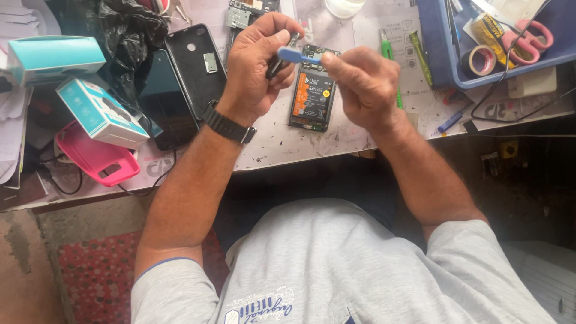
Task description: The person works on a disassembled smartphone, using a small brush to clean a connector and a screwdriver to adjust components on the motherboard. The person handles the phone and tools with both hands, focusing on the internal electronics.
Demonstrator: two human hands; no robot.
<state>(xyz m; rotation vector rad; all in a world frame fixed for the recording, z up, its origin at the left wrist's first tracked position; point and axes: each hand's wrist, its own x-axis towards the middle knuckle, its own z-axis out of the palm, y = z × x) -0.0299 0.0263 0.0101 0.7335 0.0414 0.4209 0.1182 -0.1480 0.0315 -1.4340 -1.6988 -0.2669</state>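
- Blue-handled tool (pixel 298 56) sits pinched between both hands above the opened phone (pixel 311 90).
- Left hand (pixel 258 66) fingers clasp a dark screwdriver (pixel 282 57).
- Right hand (pixel 360 84) fingertips grip the blue handle's end.

Single view, head-worn, looking steeply down from above the chest, close in. Worktable (pixel 282 150) across upper half of frame, own grey shirt (pixel 336 270) filling lower centre, floor at lower left and right edge.

I see a glossy black phone back cover (pixel 196 69), a smooth pink plastic case (pixel 96 157), and a stained matt work mat (pixel 276 141).
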